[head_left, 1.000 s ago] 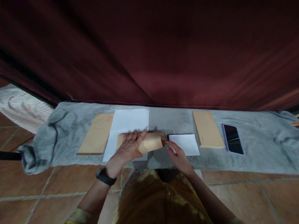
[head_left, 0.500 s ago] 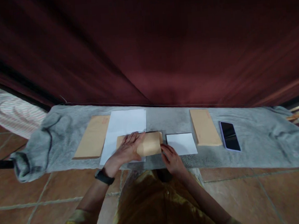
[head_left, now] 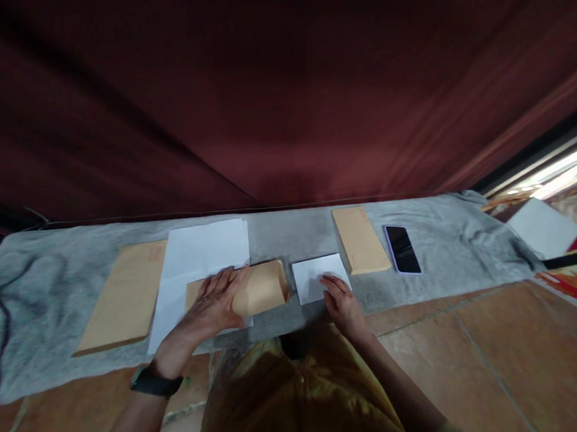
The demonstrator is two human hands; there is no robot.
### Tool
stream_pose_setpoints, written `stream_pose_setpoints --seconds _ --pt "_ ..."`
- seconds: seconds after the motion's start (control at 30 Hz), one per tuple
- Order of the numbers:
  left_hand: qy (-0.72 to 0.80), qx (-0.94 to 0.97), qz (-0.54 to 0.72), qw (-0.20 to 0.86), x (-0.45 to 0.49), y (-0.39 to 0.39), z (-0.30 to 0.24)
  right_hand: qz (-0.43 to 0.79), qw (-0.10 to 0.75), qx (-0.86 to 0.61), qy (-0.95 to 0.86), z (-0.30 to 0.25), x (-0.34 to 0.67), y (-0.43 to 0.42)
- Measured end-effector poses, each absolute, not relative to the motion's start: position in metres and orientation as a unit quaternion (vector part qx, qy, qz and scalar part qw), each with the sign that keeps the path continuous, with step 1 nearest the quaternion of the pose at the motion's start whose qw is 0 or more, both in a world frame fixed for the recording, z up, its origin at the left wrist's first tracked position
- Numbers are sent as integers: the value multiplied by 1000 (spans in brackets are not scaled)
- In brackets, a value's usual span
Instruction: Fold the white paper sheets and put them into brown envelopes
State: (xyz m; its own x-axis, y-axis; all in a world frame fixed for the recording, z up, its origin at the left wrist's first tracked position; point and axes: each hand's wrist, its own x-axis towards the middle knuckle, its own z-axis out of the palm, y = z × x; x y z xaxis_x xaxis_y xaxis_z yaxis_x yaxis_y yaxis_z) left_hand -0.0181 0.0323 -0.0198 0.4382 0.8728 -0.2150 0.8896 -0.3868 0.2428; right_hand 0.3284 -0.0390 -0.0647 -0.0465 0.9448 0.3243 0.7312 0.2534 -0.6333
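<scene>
My left hand (head_left: pixel 214 303) lies flat, fingers stretched out, on a brown envelope (head_left: pixel 261 288) that rests partly over a large white sheet (head_left: pixel 199 256). My right hand (head_left: pixel 342 301) rests with curled fingers on the near edge of a small folded white paper (head_left: pixel 318 273), just right of the envelope. All of this lies on a grey cloth (head_left: pixel 290 232) spread over the tiled floor. A black watch sits on my left wrist.
A brown envelope (head_left: pixel 122 295) lies at the left, another (head_left: pixel 359 239) at the right beside a black phone (head_left: pixel 403 249). A dark red curtain (head_left: pixel 278 90) hangs behind. Terracotta tiles (head_left: pixel 479 354) run along the near side. Papers (head_left: pixel 542 226) lie at far right.
The view has swung to the right. My right hand has left the envelope's right end and now rests on the small white paper. My left hand still lies on the envelope.
</scene>
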Motion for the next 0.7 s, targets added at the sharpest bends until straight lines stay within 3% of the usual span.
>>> stream_pose_setpoints --seconds 0.7 --pt "499 856 -1 134 -31 40 -34 127 278 -468 -829 -64 258 -26"
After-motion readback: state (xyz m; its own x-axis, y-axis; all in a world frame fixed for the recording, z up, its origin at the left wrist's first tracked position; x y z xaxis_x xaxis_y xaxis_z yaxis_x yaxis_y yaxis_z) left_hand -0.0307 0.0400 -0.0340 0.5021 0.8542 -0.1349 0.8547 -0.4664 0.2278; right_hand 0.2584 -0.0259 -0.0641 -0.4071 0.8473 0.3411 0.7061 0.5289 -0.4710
